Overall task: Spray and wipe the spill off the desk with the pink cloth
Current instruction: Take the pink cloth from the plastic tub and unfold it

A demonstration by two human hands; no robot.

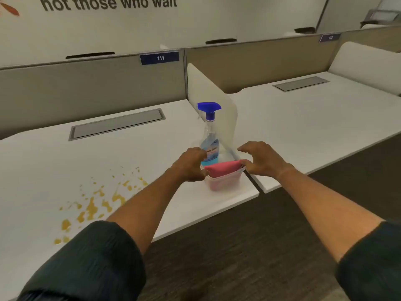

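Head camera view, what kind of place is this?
Most likely an open-plan office of shared workstations: white desks split by a low divider, numbered seat labels such as 111 on the partition, and a recessed cable hatch in the desktop.

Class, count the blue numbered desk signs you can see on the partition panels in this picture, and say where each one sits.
2. Sign 111 is on the partition behind the near desk; a second blurred sign is on the partition far right. More may lie outside the frame.
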